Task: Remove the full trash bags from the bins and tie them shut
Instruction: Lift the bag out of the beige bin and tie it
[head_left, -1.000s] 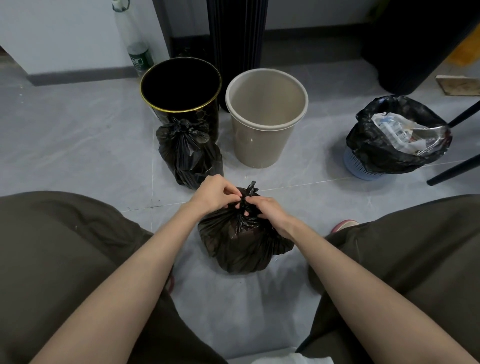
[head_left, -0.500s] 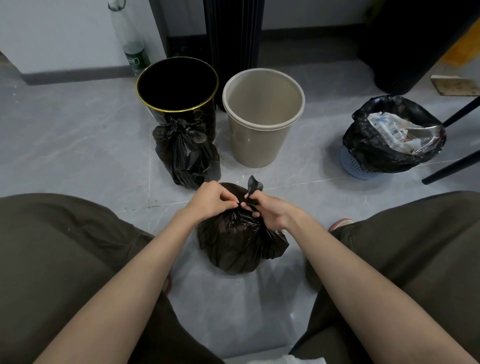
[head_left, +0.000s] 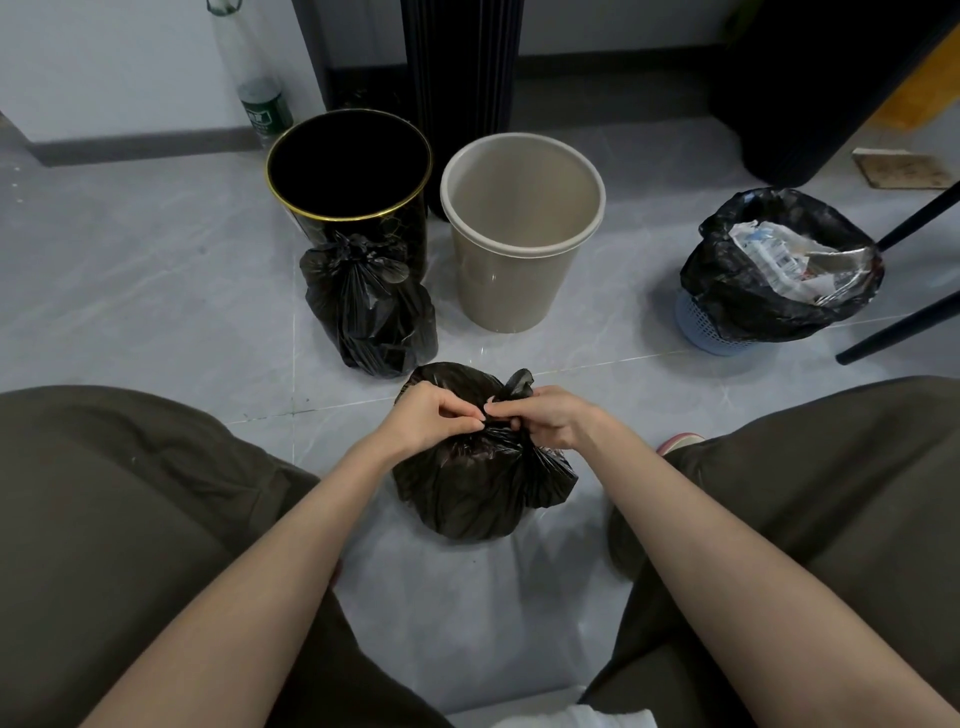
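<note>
Bins (head_left: 348, 217) (head_left: 519, 291) (head_left: 698, 327) number three, bags (head_left: 369, 312) (head_left: 727, 291) (head_left: 478, 493) three; left hand (head_left: 431, 415) and right hand (head_left: 545, 421) pinch neck of nearest bag (head_left: 478, 493).

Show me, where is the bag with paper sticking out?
In the head view it is far right: the open black bag sitting in the little blue basket, to the right of the beige bin.

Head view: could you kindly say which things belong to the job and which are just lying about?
Job: left hand and right hand, pinching the near bag; tied bag; black bin; beige bin; open full bag in blue basket.
Lying about: plastic bottle; wooden board; chair legs.
</note>
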